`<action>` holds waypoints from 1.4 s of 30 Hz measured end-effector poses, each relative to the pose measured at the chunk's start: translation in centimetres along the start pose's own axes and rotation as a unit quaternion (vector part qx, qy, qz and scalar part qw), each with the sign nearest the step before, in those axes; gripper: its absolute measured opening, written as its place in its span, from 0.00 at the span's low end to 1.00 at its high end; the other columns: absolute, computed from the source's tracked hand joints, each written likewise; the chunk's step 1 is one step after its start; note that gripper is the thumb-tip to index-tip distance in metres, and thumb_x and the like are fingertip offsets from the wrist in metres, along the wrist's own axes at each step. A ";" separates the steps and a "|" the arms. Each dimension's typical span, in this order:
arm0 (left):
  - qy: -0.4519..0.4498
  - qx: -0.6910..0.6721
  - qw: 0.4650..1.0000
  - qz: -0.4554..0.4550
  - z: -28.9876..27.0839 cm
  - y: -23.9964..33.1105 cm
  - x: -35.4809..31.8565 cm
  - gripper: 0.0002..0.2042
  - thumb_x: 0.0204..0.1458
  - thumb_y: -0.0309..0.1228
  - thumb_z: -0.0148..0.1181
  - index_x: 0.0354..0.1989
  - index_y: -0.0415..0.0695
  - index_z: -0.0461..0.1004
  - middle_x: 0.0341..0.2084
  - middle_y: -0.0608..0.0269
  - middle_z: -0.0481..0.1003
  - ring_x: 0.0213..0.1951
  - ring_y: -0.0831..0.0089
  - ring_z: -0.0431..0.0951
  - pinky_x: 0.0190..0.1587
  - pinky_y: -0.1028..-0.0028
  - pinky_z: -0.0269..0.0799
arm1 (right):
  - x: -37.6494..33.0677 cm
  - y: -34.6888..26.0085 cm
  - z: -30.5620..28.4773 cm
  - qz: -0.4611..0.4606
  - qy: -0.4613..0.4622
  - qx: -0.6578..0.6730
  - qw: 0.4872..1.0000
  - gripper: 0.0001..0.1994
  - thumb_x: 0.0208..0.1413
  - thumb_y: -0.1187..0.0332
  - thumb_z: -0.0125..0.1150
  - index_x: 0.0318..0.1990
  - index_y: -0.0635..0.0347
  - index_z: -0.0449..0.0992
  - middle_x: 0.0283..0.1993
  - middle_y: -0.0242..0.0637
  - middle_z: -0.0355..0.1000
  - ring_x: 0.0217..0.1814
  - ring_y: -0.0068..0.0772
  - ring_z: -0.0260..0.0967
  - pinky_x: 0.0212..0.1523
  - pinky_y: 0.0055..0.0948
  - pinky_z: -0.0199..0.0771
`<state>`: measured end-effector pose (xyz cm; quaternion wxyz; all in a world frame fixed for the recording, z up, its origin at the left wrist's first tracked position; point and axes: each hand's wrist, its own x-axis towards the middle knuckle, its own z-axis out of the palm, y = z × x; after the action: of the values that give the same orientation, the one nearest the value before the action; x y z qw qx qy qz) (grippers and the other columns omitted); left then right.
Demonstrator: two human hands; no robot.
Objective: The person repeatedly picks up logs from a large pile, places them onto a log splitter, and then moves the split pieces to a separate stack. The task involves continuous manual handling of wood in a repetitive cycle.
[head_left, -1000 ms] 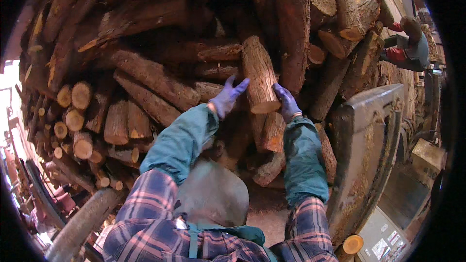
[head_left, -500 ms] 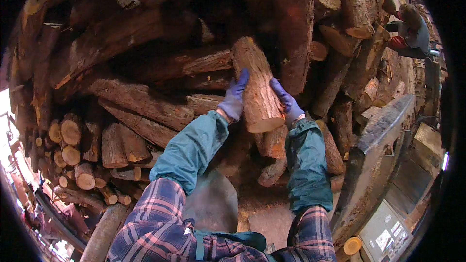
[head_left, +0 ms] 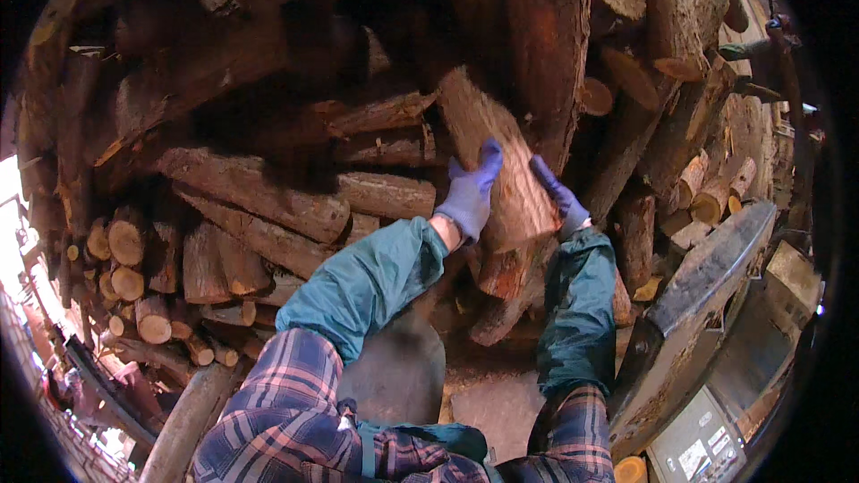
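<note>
Between my two gloved hands is a thick log (head_left: 503, 156) with rough bark, tilted so its far end leans to the left. My left hand (head_left: 471, 192), in a purple-grey glove, presses the log's left side with the thumb over the bark. On the other side, my right hand (head_left: 561, 195) grips the log's right edge near its lower end. Below the held log, a shorter reddish log (head_left: 503, 270) lies on the pile, partly covered. The held log is slightly smeared by motion.
A large pile of logs (head_left: 259, 192) fills the space ahead and to the left. A big upright log (head_left: 548, 54) stands just beyond my right hand. At right are a heavy dark metal beam (head_left: 707, 259) and a grey box (head_left: 698, 447) with labels.
Both hands have shifted right and slightly down with the log, which now tilts more to the left at its far end. The person at the far right is mostly out of sight now.
</note>
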<state>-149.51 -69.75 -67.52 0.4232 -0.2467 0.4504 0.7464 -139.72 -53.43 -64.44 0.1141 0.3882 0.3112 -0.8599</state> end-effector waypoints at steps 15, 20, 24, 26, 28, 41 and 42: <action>-0.058 0.333 0.939 -0.068 -9.1 8.4 -25.5 0.42 0.59 0.49 0.64 0.71 0.34 0.50 0.60 0.51 0.68 0.60 0.65 0.71 0.63 0.66 0.67 | -4.5 14.1 11.2 -0.012 -0.026 0.322 0.946 0.42 0.62 0.33 0.48 0.71 0.59 0.61 0.70 0.41 0.63 0.71 0.41 0.61 0.71 0.44 0.61; 0.011 0.536 0.841 0.075 -9.9 0.6 -31.9 0.54 0.44 0.45 0.74 0.73 0.31 0.46 0.67 0.39 0.58 0.68 0.54 0.61 0.69 0.61 0.59 | -2.5 13.8 9.7 -0.027 -0.043 0.364 0.930 0.37 0.63 0.39 0.52 0.69 0.59 0.65 0.69 0.38 0.66 0.69 0.34 0.63 0.70 0.40 0.62; -0.166 0.323 0.920 -0.145 -17.5 -1.3 -38.1 0.38 0.56 0.44 0.66 0.70 0.40 0.55 0.62 0.49 0.66 0.63 0.58 0.68 0.66 0.60 0.63 | -12.4 19.6 9.7 0.041 -0.111 0.309 0.944 0.33 0.64 0.43 0.55 0.67 0.60 0.68 0.68 0.36 0.68 0.68 0.29 0.64 0.70 0.37 0.64; -0.162 0.246 0.919 -0.261 -16.0 1.4 -39.1 0.27 0.61 0.45 0.61 0.64 0.44 0.66 0.60 0.55 0.71 0.61 0.62 0.71 0.64 0.61 0.67 | -17.2 23.0 10.0 0.063 -0.155 0.297 0.940 0.32 0.65 0.46 0.57 0.67 0.60 0.69 0.67 0.35 0.69 0.67 0.26 0.65 0.70 0.35 0.64; -0.230 0.375 0.853 -0.282 -13.4 4.9 -39.5 0.22 0.62 0.43 0.61 0.61 0.45 0.72 0.58 0.57 0.74 0.60 0.63 0.72 0.63 0.62 0.68 | -19.3 28.8 8.9 0.045 -0.203 0.342 0.916 0.31 0.64 0.48 0.60 0.67 0.60 0.69 0.68 0.35 0.69 0.68 0.22 0.64 0.71 0.33 0.63; -0.561 0.265 0.755 -0.212 6.4 -17.1 -51.9 0.19 0.66 0.35 0.54 0.62 0.39 0.69 0.59 0.54 0.72 0.58 0.62 0.74 0.62 0.62 0.69 | -65.0 9.4 -7.1 -0.452 -0.037 -0.420 0.786 0.22 0.71 0.60 0.49 0.67 0.60 0.67 0.67 0.43 0.66 0.70 0.35 0.60 0.72 0.38 0.58; -0.587 0.244 0.741 -0.216 9.8 -20.0 -54.6 0.19 0.67 0.36 0.53 0.61 0.38 0.69 0.59 0.53 0.72 0.58 0.63 0.74 0.61 0.62 0.70 | -69.6 8.2 -7.6 -0.410 0.025 -0.398 0.820 0.22 0.71 0.60 0.49 0.66 0.60 0.68 0.66 0.41 0.67 0.69 0.33 0.62 0.71 0.37 0.60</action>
<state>-103.92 -78.71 -31.26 0.7994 0.2612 0.2140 0.4970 -84.77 -58.28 -20.51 -0.1127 0.1671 0.7593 -0.6187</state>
